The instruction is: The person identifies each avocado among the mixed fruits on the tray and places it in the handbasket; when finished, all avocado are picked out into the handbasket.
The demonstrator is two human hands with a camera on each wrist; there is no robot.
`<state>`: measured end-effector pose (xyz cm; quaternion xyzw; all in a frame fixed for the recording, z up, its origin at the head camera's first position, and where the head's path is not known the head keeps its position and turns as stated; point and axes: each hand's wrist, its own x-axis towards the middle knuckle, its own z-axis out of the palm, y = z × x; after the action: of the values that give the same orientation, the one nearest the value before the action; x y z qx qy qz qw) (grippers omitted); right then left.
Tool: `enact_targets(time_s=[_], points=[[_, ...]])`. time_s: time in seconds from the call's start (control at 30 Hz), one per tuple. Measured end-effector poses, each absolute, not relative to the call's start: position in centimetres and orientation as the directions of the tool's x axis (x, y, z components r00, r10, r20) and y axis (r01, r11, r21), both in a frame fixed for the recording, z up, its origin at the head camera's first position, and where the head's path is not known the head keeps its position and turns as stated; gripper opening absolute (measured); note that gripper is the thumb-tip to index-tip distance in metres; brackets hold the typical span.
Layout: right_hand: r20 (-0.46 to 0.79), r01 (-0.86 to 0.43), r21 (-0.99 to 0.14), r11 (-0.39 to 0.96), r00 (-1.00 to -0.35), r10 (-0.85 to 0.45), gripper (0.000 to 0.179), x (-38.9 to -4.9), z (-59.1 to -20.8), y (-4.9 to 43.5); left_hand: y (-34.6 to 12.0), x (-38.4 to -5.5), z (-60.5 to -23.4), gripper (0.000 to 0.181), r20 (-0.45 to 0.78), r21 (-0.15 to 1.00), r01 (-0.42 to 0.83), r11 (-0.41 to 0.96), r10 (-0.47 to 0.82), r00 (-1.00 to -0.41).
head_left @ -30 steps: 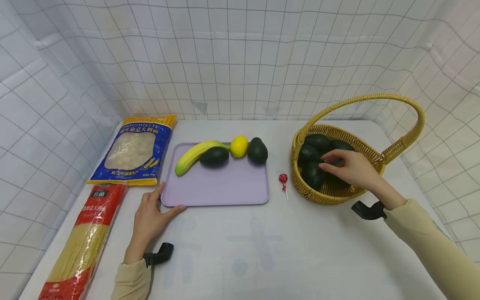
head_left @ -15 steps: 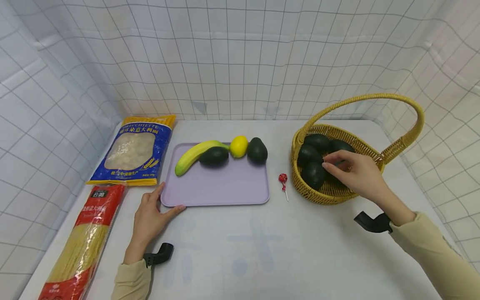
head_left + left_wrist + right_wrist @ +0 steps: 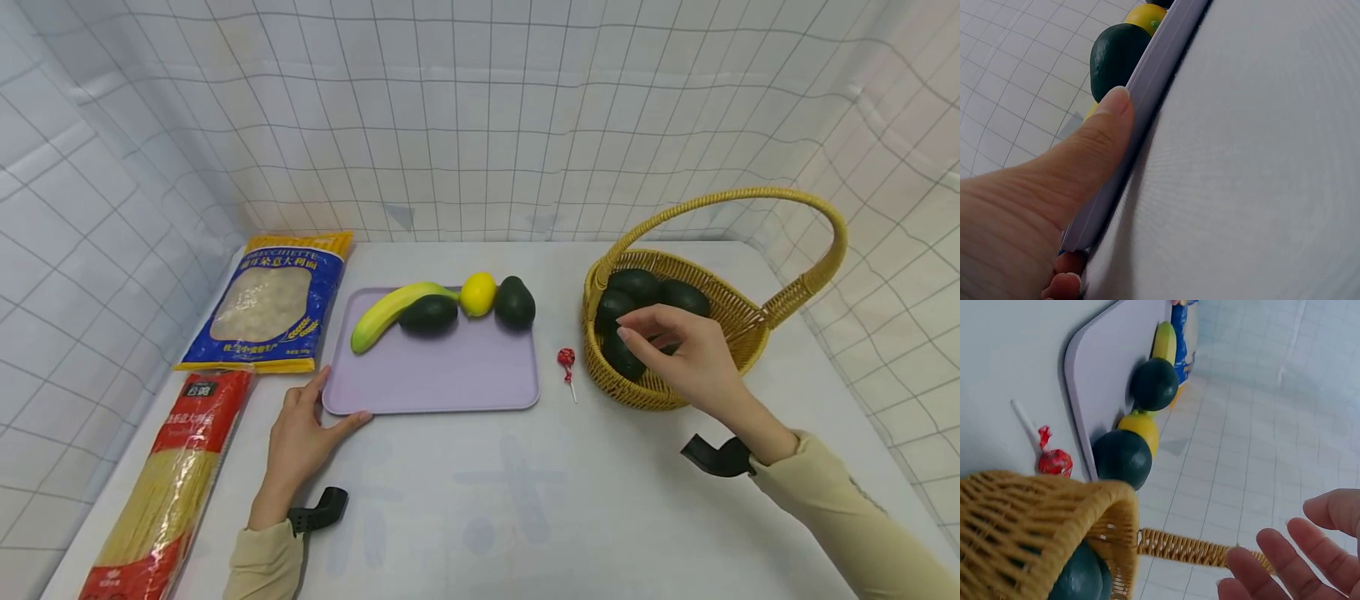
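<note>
At the front left corner of the lilac tray [image 3: 442, 375], my left hand [image 3: 297, 433] holds the rim, thumb along the front edge and fingers at the left side. The left wrist view shows this thumb [image 3: 1100, 128] against the rim. On the tray lie a banana [image 3: 386, 315], a lemon [image 3: 478, 293] and two dark green avocados, one by the banana [image 3: 429, 314] and one at the back right [image 3: 515, 302]. My right hand [image 3: 690, 354] hovers over the wicker basket [image 3: 603, 379], fingers loosely bent, holding nothing. Several avocados [image 3: 684, 296] lie inside, partly hidden by the hand.
Between tray and basket lies a red-wrapped lollipop [image 3: 567, 358]. A blue bag of orecchiette [image 3: 262, 304] is at the back left, with a red spaghetti pack [image 3: 168, 475] in front of it. The tall basket handle [image 3: 750, 193] arches above the right side.
Over the last half second my right hand has shifted left above the basket, after a slight move right before that. My left hand and the tray have stayed put.
</note>
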<state>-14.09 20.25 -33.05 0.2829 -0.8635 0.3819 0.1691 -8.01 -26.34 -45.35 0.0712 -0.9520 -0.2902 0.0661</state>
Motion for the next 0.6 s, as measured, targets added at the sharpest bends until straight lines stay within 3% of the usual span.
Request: enact_targets(time_s=[0.27, 0.6], points=[[0.572, -0.694, -0.581, 0.425, -0.72, -0.394, 0.023, -14.4, -33.7, 18.0, -26.4, -8.0, -45.4, 0.096, 0.083, 0.563, -0.099, 0.82, -0.176, -0.981], [0.569, -0.705, -0.634, 0.318, -0.703, -0.427, 0.019, -14.8, -34.9, 14.5, -26.3, -7.9, -45.3, 0.097, 0.086, 0.567, -0.098, 0.818, -0.176, -0.981]])
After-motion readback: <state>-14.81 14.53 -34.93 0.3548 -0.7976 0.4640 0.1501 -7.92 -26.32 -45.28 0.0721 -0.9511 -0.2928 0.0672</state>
